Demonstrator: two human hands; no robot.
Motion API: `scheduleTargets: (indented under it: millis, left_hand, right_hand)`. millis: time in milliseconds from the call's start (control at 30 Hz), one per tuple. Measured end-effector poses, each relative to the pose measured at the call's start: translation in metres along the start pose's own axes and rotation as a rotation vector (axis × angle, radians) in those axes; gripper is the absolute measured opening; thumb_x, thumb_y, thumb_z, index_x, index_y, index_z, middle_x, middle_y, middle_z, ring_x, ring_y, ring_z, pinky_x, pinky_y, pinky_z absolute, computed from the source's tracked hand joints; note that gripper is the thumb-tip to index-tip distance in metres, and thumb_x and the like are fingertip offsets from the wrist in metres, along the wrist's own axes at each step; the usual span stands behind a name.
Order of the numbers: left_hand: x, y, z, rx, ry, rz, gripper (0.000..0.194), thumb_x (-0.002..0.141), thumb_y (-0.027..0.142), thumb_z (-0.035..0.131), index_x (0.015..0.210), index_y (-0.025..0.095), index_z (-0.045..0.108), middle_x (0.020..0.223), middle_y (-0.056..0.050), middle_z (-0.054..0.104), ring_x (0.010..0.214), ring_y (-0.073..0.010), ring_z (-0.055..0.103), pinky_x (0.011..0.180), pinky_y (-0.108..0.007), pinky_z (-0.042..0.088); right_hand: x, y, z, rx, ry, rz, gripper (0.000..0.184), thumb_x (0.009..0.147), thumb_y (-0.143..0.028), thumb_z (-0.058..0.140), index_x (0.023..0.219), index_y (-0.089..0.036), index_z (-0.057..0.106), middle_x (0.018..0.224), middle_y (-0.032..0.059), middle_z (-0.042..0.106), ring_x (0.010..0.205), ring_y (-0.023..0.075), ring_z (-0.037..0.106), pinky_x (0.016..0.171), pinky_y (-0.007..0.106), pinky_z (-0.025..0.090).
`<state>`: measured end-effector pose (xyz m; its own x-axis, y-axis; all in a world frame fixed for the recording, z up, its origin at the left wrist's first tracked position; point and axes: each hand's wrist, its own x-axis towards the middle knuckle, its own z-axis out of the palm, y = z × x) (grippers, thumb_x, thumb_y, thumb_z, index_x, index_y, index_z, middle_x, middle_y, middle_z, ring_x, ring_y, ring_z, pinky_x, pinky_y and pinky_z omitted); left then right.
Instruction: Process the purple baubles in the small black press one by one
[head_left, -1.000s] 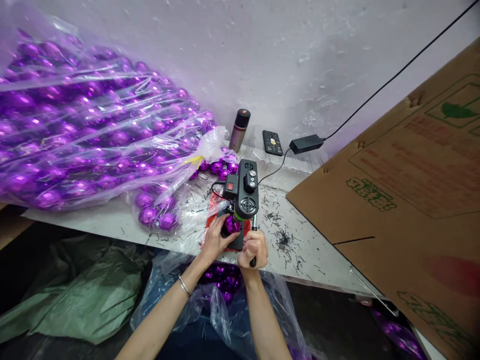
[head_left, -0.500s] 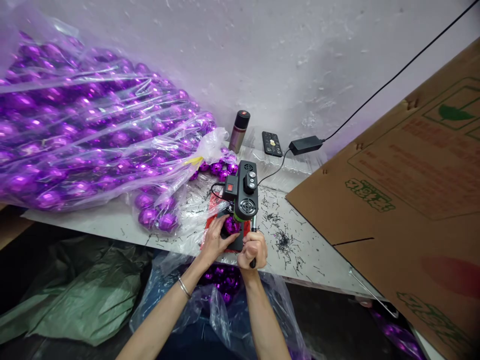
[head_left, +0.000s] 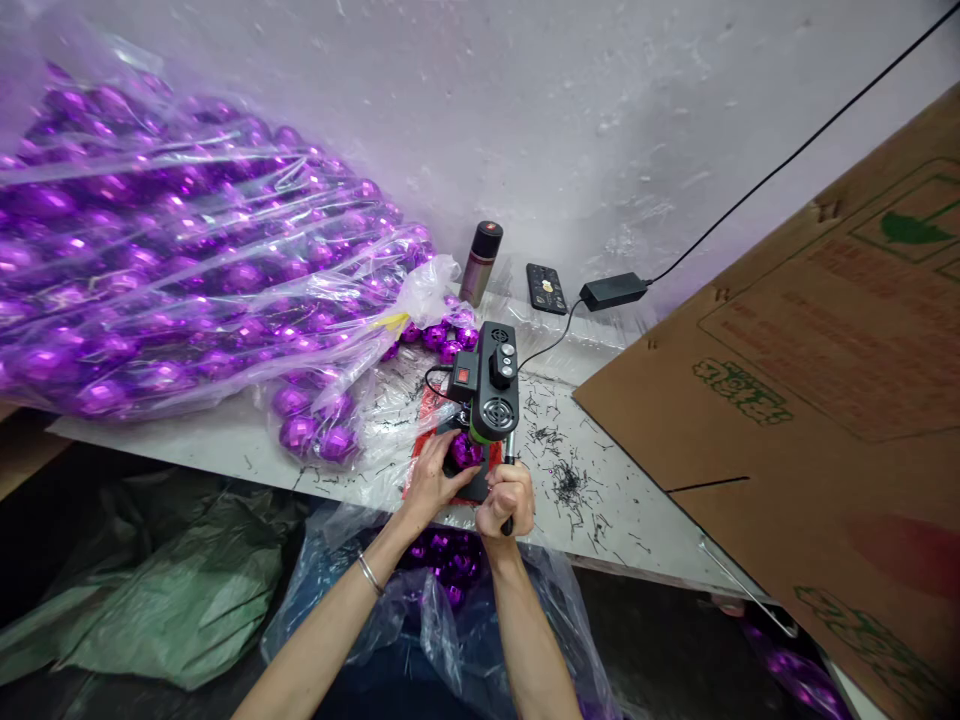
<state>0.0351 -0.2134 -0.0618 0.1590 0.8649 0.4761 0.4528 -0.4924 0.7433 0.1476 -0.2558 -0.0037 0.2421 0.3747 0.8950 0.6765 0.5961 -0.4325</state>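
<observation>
Bag: clear plastic, purple balls inside, ten o'clock.
Left hand: curled round shiny purple faceted ball, from its eight o'clock.
Ball: steadied beneath black machine; pressing would call for clear fingertips.
Right hand: fist round black-gripped metal lever, ball's five o'clock.

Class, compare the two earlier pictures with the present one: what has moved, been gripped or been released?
Nothing visibly changed, beyond a very slight shift of the whole view. The left hand still holds the purple ball beneath the black machine; the right hand still grips the lever.
</observation>
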Motion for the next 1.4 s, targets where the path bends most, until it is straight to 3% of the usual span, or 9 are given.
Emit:
scheduleTargets:
  millis: [633,800,1100,1400]
  left_hand:
    - [0.002,0.002,-0.001,0.017,0.009,0.022,0.051,0.088,0.037,0.078,0.131,0.019,0.059,0.12,-0.012,0.073,0.111,-0.0285,0.071,0.095,-0.045,0.059]
    - [0.002,0.001,0.0,0.013,0.013,0.023,0.05,0.087,0.038,0.078,0.13,0.019,0.06,0.119,-0.012,0.074,0.111,-0.0287,0.071,0.095,-0.045,0.059]
    - [0.001,0.001,-0.001,0.01,0.007,-0.018,0.055,0.084,0.038,0.081,0.133,0.02,0.06,0.121,-0.012,0.073,0.114,-0.0299,0.07,0.097,-0.047,0.059]
    - [0.001,0.001,-0.001,0.003,0.012,0.004,0.053,0.086,0.038,0.08,0.131,0.02,0.06,0.121,-0.012,0.073,0.113,-0.0293,0.07,0.097,-0.047,0.059]
  right_hand:
    - [-0.001,0.003,0.001,-0.02,-0.004,-0.034,0.038,0.108,-0.029,0.028,0.074,-0.024,0.042,0.071,-0.0025,0.052,0.062,0.0113,0.053,0.071,0.032,0.05]
    - [0.004,0.001,-0.002,-0.01,-0.044,-0.074,0.038,0.108,-0.027,0.031,0.071,-0.023,0.041,0.069,-0.0026,0.05,0.06,0.0109,0.051,0.065,0.029,0.046]
    - [0.039,-0.024,-0.013,0.024,-0.057,0.103,0.034,0.102,-0.015,0.04,0.069,-0.023,0.045,0.066,-0.0019,0.05,0.06,0.013,0.05,0.057,0.029,0.037]
    - [0.009,-0.006,-0.006,-0.011,-0.052,0.007,0.036,0.105,-0.021,0.032,0.07,-0.023,0.043,0.068,-0.0018,0.051,0.061,0.0118,0.051,0.062,0.028,0.042]
